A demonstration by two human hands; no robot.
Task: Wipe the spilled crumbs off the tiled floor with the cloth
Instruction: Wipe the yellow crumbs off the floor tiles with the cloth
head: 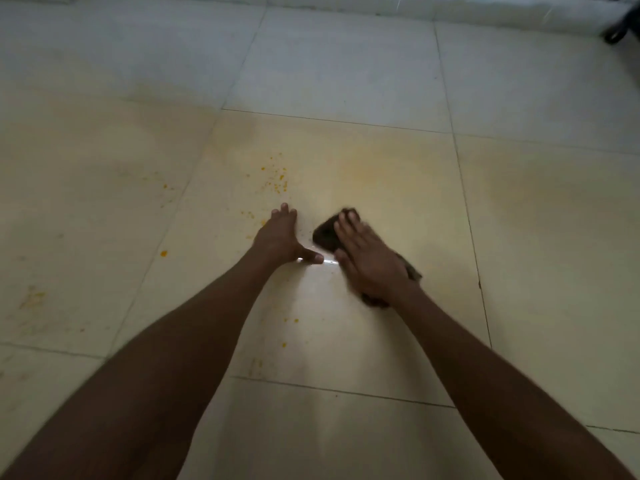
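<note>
I see the dark brown crumpled cloth (327, 233) lying on the pale cream tiled floor (381, 168), bunched and blurred, its ends showing past both sides of my right hand (369, 261). That hand presses flat on it, fingers (346, 226) straight. My left hand (282, 237) rests just beside it, palm down on the tile, fingers spread and released, thumb pointing towards the cloth. The scattered orange crumbs (277, 178) lie beyond and left of the left hand, with a few more near my forearms. Open tile stretches on every side; a white wall base (346, 5) bounds the far edge.
</note>
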